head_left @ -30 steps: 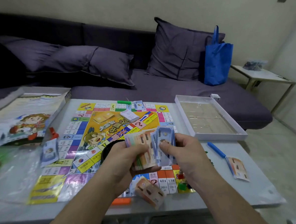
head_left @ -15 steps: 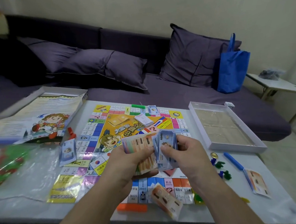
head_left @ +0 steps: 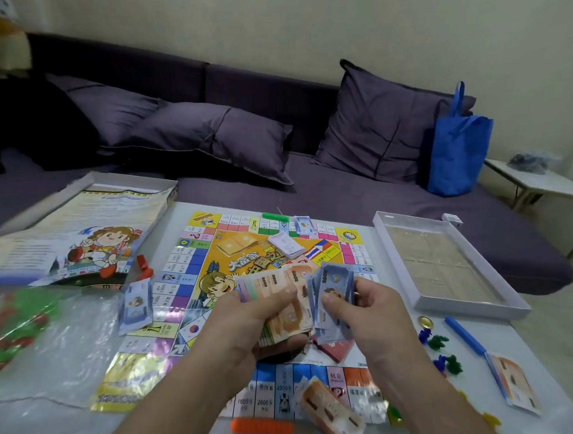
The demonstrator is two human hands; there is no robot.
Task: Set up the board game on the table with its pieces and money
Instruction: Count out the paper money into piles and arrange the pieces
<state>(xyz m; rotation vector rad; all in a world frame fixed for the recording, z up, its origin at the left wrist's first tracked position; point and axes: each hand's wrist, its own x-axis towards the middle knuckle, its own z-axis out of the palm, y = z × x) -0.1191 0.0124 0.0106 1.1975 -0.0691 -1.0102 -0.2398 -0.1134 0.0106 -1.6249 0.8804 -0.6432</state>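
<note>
Hands work together: your left hand [head_left: 251, 314] holds the fanned money [head_left: 280, 304] tight, and your right hand [head_left: 357, 308] pinches blue notes [head_left: 333, 284] off it, above the board [head_left: 187, 266] on the worktop [head_left: 538, 345], likely to sort them.

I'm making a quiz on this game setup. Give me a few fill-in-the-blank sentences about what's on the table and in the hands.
1. The left hand holds a fan of mostly ____ notes.
2. The right hand pinches ____ notes.
3. The tote bag on the sofa is ____.
4. The white tray lies to the ____ of the board.

Missing words: orange; blue; blue; right
</note>
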